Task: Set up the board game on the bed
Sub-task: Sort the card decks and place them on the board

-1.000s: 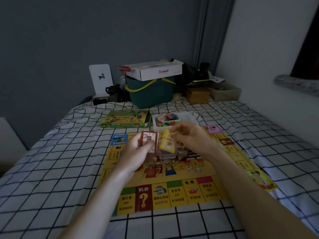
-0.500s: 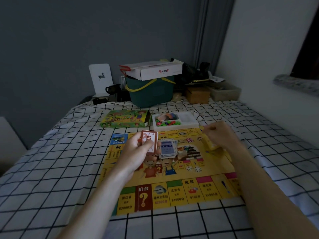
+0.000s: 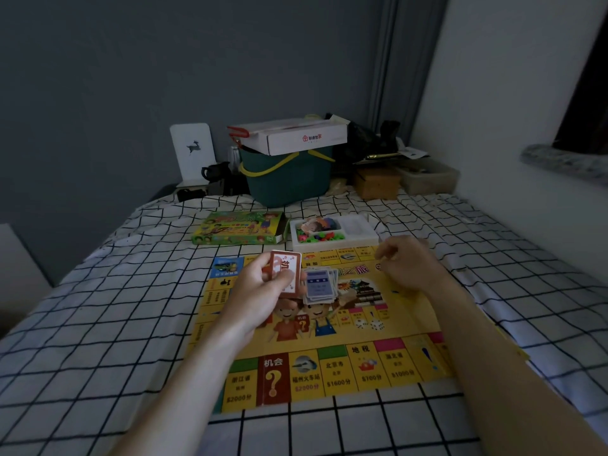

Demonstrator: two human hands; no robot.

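The yellow game board (image 3: 329, 366) lies flat on the checked bedsheet. Above its left part, my left hand (image 3: 260, 297) grips a stack of red cards (image 3: 285, 274), holding it upright. Just right of that stack, a loose pile of blue cards (image 3: 319, 286) lies on the board's middle. My right hand (image 3: 411, 268) hovers over the board's upper right with its fingers curled downward; its back faces me, and whatever is under it is hidden. Two white dice (image 3: 368, 324) sit on the board.
Beyond the board are the green game box (image 3: 237, 228) and a white tray (image 3: 358, 240) of small coloured pieces. At the head of the bed stand a dark green basket (image 3: 286, 179) topped by a white carton (image 3: 296, 139), a wooden box and other clutter. A wall runs along the right.
My right hand carried yellow cards from beside the red stack to the board's right side; those cards are no longer visible. The left hand has stayed put with the red cards.
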